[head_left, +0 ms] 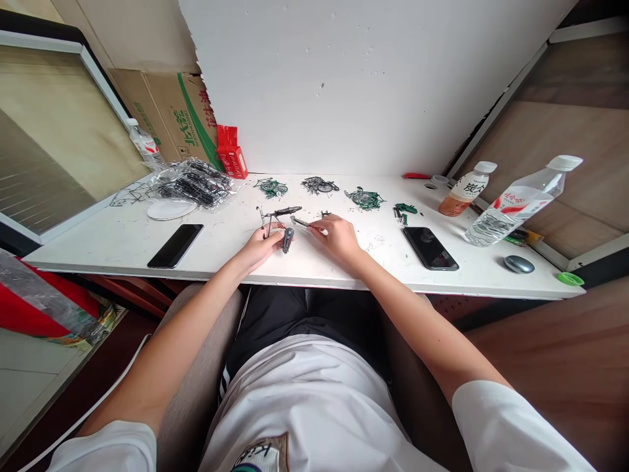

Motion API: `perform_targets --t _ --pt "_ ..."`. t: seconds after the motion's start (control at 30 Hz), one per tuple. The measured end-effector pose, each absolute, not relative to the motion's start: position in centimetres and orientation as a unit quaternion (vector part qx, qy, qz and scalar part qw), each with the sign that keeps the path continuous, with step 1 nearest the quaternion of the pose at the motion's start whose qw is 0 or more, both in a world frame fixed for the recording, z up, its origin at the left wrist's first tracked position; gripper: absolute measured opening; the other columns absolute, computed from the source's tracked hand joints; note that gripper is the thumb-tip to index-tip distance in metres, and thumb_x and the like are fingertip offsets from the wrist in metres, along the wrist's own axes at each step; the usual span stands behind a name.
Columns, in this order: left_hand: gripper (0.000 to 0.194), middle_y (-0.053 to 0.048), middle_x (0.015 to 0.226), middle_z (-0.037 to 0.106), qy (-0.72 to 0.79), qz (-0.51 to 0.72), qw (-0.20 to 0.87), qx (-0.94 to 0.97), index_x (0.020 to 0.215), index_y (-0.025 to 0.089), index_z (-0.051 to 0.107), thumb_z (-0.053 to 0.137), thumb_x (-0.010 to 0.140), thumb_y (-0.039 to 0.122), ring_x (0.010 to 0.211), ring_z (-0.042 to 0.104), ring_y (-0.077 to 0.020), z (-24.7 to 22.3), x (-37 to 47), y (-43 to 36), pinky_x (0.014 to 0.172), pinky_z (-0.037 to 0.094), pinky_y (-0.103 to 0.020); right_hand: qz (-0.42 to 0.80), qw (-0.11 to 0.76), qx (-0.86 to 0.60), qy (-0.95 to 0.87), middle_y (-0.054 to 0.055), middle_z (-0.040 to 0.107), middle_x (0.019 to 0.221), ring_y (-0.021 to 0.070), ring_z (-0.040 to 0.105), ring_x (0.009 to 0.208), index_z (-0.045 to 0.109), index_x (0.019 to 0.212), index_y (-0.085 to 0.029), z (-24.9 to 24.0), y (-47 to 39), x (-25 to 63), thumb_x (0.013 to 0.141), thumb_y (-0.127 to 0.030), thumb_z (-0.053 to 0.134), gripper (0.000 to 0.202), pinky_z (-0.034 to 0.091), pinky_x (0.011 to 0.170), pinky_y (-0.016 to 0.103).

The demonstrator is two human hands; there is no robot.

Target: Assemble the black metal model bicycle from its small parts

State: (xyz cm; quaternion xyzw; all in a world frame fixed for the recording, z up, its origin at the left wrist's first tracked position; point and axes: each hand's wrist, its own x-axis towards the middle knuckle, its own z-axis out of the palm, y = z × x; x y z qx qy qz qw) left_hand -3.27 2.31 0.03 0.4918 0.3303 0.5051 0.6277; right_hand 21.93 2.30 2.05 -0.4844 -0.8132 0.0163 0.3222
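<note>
Left hand: from where I'm standing, the left hand (263, 248) is cradling what is looking like a black miniature bicycle (287, 238), its fingers closing around the lower part just over the near edge of the desk (236, 262).
Right hand: the right hand (340, 237) is pinching a slim grey piece (302, 222), thumb and fingertips pressing together with no gap showing; I'm not able to tell whether it is a part or a tool.
Bicycle work: the person is apparently working on small details, the slim piece pointing toward the bicycle; whether the two are touching is staying unclear to me.
Next move: thin parts are calling for a steady left hold and careful alignment by the right fingers.
Loose clusters: behind the hands, a black cluster (319, 185) is lying between two green clusters (364, 198).
Phones: a left phone (175, 246) and a right phone (430, 248) are flanking the work.
</note>
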Motion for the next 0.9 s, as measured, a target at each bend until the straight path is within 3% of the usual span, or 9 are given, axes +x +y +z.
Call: perform_targets --t 0.13,0.3,0.5,0.7,0.9 --pt "0.048 -0.01 0.102 0.079 0.328 0.525 0.616 0.487 0.113 0.018 0.065 0.093 0.08 0.038 0.1 0.077 -0.0254 0.0 -3.3 2.3 0.085 0.054 -0.036 -0.002 0.274 -0.48 -0.833 0.013 0.082 0.104 0.0316 0.067 0.106 0.087 0.111 -0.024 1.7 1.6 20.7 0.111 -0.035 0.06 0.029 0.048 0.078 0.038" --pt "0.051 -0.009 0.101 0.08 0.333 0.526 0.614 0.485 0.117 0.019 0.064 0.093 0.079 0.039 0.103 0.078 -0.0274 0.0 -3.2 2.2 0.082 0.054 -0.035 0.005 0.247 -0.396 -0.884 0.013 0.079 0.103 0.0308 0.061 0.108 0.086 0.114 -0.021 1.6 1.6 20.6 0.108 -0.026 0.062 0.025 0.048 0.094 0.041" --pt "0.053 -0.009 0.1 0.08 0.33 0.517 0.616 0.494 0.117 0.018 0.064 0.093 0.079 0.04 0.1 0.077 -0.0265 -0.1 -3.3 2.3 0.083 0.053 -0.036 0.023 0.302 -0.412 -0.86 0.014 0.08 0.105 0.0333 0.061 0.111 0.084 0.112 -0.019 1.5 1.9 20.9 0.106 -0.026 0.062 0.024 0.049 0.099 0.047" --pt "0.052 -0.01 0.103 0.08 0.321 0.512 0.623 0.496 0.116 0.018 0.065 0.094 0.08 0.042 0.103 0.078 -0.0272 -0.1 -3.4 2.3 0.084 0.053 -0.035 0.22 0.432 -0.469 -0.738 0.01 0.084 0.105 0.0269 0.075 0.101 0.08 0.106 -0.02 3.0 3.0 22.3 0.106 -0.042 0.064 0.028 0.057 0.085 0.037" --pt "0.047 -0.01 0.1 0.08 0.33 0.509 0.624 0.492 0.113 0.018 0.067 0.093 0.08 0.039 0.103 0.079 -0.0279 -0.1 -3.4 2.3 0.083 0.054 -0.035 0.217 0.429 -0.51 -0.713 0.011 0.084 0.092 0.0271 0.077 0.09 0.08 0.1 -0.018 4.0 4.5 24.9 0.102 -0.046 0.065 0.032 0.058 0.085 0.039"
